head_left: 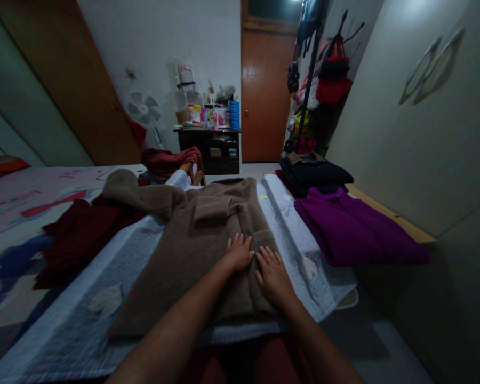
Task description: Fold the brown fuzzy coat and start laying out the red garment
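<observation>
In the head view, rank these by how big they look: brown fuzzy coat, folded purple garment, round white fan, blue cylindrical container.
1. Brown fuzzy coat
2. Folded purple garment
3. Round white fan
4. Blue cylindrical container
The last two stand farther back, so they look smaller.

Passage runs along the pale quilt (287, 234) between the brown coat (180, 272) and the obstructing purple garment (354, 229).

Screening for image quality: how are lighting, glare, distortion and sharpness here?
Head view: dim, with glare high on the pale wardrobe; head view: wide-angle distortion slants the wardrobe and the brown door at picture left; head view: left hand and right hand have legible outlines on the brown coat, whose fine detail is blurred.
</observation>
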Tool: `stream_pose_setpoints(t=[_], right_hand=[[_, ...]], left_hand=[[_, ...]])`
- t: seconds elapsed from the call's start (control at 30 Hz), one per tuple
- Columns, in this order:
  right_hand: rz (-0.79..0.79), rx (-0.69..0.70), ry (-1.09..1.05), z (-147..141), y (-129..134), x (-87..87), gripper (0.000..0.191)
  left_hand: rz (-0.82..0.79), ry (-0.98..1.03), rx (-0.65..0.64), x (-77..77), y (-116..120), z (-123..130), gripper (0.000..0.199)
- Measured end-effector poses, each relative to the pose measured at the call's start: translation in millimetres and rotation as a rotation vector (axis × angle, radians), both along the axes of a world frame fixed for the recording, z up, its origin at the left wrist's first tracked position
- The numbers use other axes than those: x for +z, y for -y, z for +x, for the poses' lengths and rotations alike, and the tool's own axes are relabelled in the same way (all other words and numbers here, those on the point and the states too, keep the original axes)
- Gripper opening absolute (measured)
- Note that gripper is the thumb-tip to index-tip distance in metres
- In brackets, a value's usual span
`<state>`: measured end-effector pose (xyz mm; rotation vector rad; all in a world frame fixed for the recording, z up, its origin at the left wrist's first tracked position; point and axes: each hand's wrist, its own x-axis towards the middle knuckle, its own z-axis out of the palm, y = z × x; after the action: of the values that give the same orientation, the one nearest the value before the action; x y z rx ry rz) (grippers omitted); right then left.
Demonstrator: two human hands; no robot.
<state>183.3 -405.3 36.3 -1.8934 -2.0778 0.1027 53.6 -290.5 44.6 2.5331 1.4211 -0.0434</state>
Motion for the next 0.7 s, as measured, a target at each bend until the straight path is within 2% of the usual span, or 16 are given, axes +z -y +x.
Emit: stream_pose_setpoints(t=[0.17,0.4,0.57,0.7], right_hand=[[0.041,-0.001,-0.072,2.1,3.7,1.0,0.046],[0.066,0.003,-0.135,1.6,7.0,7.2,0.043],[0.09,0.035,-0.206,3.6,20.0,10.2,0.039],[0.02,0.067,-0.23,12.6,21.4,17.2,0.035]], left_hand=[[0.146,0.043,0.045,-11.0,10.0,4.2,0.059],[0.329,0.126,0.023,-17.6,19.8,-1.5,0.049],[0.349,0.139,0.024,-19.4,21.4,-1.6,0.048],[0.362,0.143,0.028,-20.4,21.0,-0.8,0.048]])
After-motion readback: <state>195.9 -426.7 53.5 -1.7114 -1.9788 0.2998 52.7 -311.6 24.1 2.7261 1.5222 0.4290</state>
